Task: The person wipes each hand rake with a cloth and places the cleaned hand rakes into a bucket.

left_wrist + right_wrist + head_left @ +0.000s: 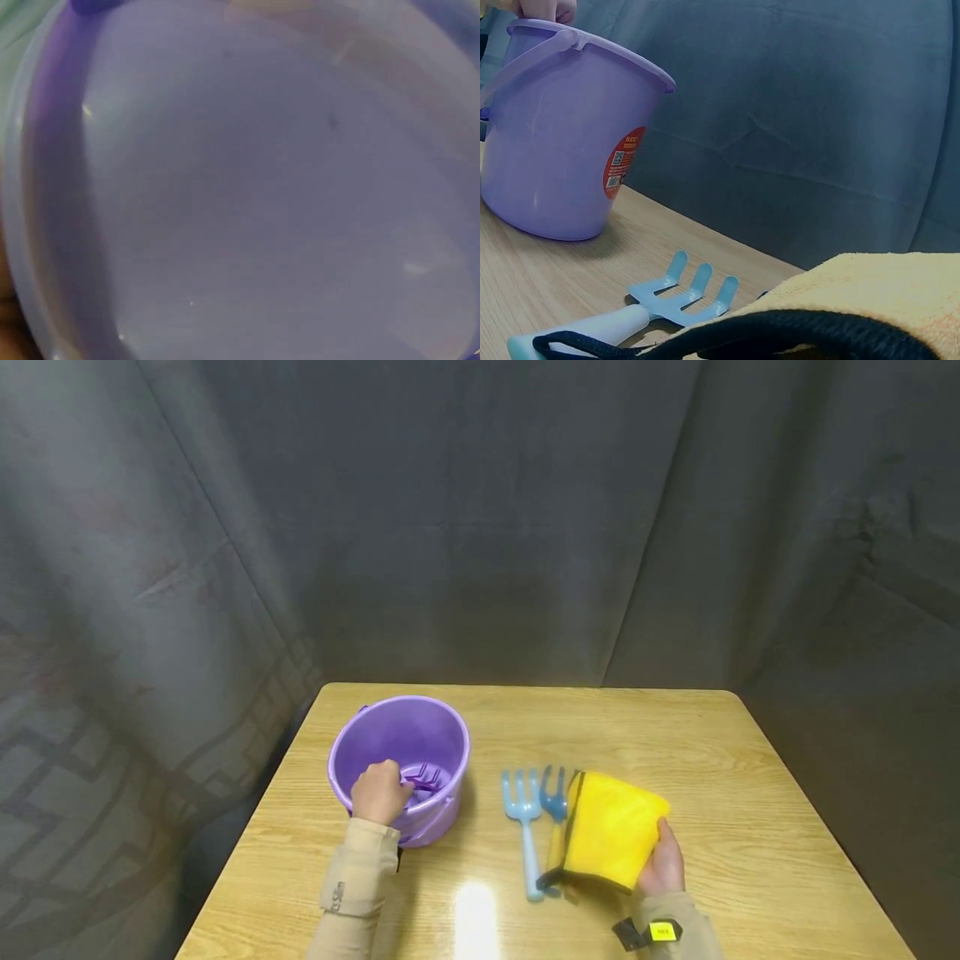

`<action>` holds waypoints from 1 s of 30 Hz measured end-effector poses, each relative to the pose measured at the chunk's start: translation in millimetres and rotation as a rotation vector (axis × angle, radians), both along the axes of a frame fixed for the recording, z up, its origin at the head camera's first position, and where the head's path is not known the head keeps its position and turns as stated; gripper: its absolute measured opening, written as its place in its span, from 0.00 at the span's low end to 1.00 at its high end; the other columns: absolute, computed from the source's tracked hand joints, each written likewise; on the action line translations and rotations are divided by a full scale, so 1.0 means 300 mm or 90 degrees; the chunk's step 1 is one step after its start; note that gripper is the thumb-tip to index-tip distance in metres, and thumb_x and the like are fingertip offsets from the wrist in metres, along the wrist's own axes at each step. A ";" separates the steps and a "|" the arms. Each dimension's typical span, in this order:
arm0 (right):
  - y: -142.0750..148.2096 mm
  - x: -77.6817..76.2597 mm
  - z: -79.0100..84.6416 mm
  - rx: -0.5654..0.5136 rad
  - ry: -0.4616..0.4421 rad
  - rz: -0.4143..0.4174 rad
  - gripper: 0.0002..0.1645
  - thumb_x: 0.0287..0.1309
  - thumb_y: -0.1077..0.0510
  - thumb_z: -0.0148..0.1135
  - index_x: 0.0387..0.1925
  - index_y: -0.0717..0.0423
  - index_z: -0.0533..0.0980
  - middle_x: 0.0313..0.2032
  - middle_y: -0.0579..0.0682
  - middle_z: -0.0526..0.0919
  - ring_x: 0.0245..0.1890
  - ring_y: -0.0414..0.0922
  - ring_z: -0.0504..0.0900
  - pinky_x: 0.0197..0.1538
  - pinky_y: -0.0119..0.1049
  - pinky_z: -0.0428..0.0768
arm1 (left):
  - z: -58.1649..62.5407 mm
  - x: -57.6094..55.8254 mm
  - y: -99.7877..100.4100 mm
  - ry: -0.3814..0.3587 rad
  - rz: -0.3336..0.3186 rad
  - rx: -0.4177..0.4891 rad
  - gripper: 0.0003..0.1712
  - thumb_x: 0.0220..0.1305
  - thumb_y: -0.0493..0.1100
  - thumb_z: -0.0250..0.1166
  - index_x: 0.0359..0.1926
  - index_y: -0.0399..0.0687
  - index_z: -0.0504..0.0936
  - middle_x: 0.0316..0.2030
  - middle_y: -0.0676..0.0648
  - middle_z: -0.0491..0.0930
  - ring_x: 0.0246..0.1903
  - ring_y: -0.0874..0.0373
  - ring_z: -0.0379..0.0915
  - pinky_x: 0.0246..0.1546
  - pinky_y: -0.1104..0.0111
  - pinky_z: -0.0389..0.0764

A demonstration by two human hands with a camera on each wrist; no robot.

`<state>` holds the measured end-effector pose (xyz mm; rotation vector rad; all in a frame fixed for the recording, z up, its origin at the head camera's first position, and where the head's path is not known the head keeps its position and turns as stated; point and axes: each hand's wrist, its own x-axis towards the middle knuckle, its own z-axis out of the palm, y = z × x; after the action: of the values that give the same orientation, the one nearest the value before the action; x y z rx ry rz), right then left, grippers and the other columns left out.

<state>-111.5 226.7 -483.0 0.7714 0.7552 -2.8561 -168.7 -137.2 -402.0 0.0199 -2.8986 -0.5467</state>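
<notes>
Over the near rim of a purple bucket [442,818], my left hand [380,793] reaches inside with curled fingers. It appears to grip a dark purple pronged tool [429,783], whose handle end is hidden by the hand. In the left wrist view the bucket's wall [262,187] fills the picture, blurred. My right hand [663,860] holds a yellow cloth [615,827] with black edging by its right side, thumb on top. Beside the cloth lie a light blue hand fork [525,827] and a darker blue fork with a yellow handle [555,835], partly covered by the cloth.
The light wooden table [750,818] has rounded far corners. Dark grey curtains [487,527] hang behind it and along both sides. An orange label [622,161] is stuck on the bucket's outer wall, and its handle hangs down.
</notes>
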 end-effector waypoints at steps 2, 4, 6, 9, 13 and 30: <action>0.000 0.001 0.002 -0.008 -0.005 -0.001 0.35 0.64 0.42 0.33 0.67 0.36 0.33 0.47 0.35 0.65 0.41 0.32 0.70 0.48 0.24 0.69 | -0.005 -0.003 0.000 -0.008 0.003 0.000 0.13 0.43 0.39 0.67 0.14 0.41 0.72 0.16 0.41 0.73 0.16 0.45 0.71 0.15 0.56 0.71; 0.000 0.001 0.004 -0.002 -0.007 0.005 0.35 0.64 0.42 0.33 0.67 0.36 0.33 0.48 0.35 0.64 0.43 0.32 0.70 0.48 0.24 0.69 | -0.007 -0.006 -0.002 -0.013 0.004 0.000 0.14 0.44 0.40 0.68 0.14 0.41 0.72 0.15 0.41 0.73 0.16 0.45 0.71 0.15 0.56 0.71; 0.000 0.001 0.007 0.005 -0.010 0.008 0.35 0.64 0.41 0.32 0.67 0.36 0.33 0.50 0.34 0.62 0.43 0.32 0.69 0.48 0.24 0.69 | -0.007 -0.008 -0.003 -0.017 0.003 0.000 0.15 0.44 0.40 0.68 0.13 0.41 0.71 0.15 0.41 0.73 0.17 0.45 0.71 0.15 0.56 0.71; -0.001 0.002 0.007 0.011 -0.006 0.011 0.35 0.64 0.41 0.32 0.67 0.36 0.32 0.50 0.35 0.62 0.43 0.32 0.69 0.48 0.24 0.68 | -0.008 -0.011 -0.004 -0.031 -0.003 -0.001 0.15 0.43 0.42 0.69 0.14 0.42 0.72 0.16 0.42 0.74 0.17 0.45 0.72 0.16 0.57 0.71; -0.002 0.003 0.007 -0.018 -0.010 0.002 0.35 0.64 0.42 0.33 0.67 0.35 0.33 0.50 0.35 0.63 0.42 0.33 0.70 0.49 0.24 0.68 | -0.012 -0.015 -0.004 -0.062 -0.012 0.007 0.12 0.39 0.41 0.71 0.17 0.40 0.76 0.19 0.41 0.76 0.19 0.45 0.73 0.18 0.56 0.72; -0.011 0.002 0.006 0.023 -0.026 -0.002 0.36 0.64 0.41 0.34 0.67 0.38 0.32 0.54 0.34 0.59 0.43 0.32 0.67 0.45 0.23 0.70 | -0.009 -0.014 -0.010 -0.093 -0.005 0.011 0.21 0.36 0.43 0.73 0.34 0.35 0.80 0.29 0.34 0.79 0.27 0.40 0.75 0.24 0.54 0.74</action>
<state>-111.0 223.5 -481.3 0.8330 0.8026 -2.8286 -172.9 -140.3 -404.7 0.0539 -3.0369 -0.5963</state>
